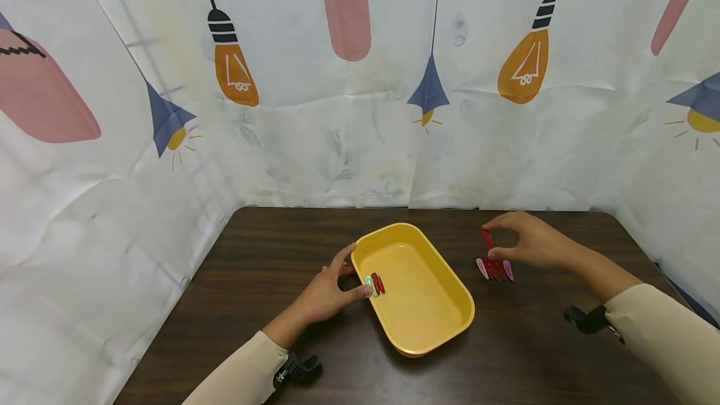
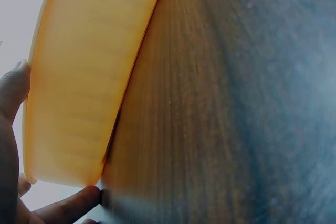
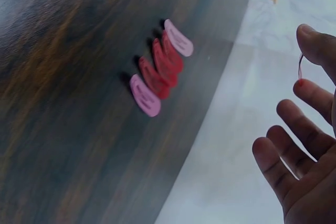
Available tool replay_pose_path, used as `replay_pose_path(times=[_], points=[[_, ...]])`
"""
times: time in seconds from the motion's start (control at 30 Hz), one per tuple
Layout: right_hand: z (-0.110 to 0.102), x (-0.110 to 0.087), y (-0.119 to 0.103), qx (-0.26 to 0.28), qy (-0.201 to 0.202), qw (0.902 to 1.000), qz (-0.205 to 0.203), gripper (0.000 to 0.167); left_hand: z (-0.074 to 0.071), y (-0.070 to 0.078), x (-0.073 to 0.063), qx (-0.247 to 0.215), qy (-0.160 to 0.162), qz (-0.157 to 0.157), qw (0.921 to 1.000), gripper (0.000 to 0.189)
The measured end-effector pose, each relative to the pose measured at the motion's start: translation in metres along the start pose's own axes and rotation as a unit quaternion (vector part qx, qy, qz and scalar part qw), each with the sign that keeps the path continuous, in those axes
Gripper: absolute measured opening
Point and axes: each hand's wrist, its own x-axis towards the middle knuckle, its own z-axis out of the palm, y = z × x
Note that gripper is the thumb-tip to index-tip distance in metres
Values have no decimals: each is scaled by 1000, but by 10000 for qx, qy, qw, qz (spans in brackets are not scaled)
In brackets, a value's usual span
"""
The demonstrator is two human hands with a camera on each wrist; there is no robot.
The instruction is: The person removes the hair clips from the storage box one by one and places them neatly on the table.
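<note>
My left hand (image 1: 326,289) holds the yellow tray (image 1: 424,292) at its left side, thumb over the rim and another finger at the far corner. Inside, against the left wall, lie a green hair clip (image 1: 370,285) and red hair clips (image 1: 379,284) side by side. Over to the right, my right hand (image 1: 529,241) pinches a red hair clip (image 1: 487,239) between thumb and index finger, its other fingers spread in the right wrist view. Just below that hand, a row on the table has red hair clips (image 3: 165,64) between two pink ones, including a pink hair clip (image 3: 145,96).
The dark wood table (image 1: 281,255) carries the tray and the row of clips. Behind it and at the left hangs a white cloth (image 1: 337,155) printed with lamps and bulbs. Both wrists wear a dark strapped device (image 1: 587,319).
</note>
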Motion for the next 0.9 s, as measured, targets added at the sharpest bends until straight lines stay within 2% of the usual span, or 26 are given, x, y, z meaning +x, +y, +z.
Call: replay_pose_path(times=[0.2, 0.37, 0.6, 0.9], points=[[1, -8, 8, -67, 103, 9999, -30, 62, 0, 0, 0, -12, 6, -24, 10000, 99], [5, -16, 16, -47, 179, 9998, 110, 65, 0, 1, -1, -11, -11, -15, 10000, 98], [11, -24, 28, -36, 214, 9993, 291, 60, 0, 1, -1, 5, 2, -12, 10000, 99], [20, -32, 42, -80, 287, 9993, 231, 58, -1, 1, -1, -15, 31, -7, 10000, 99]])
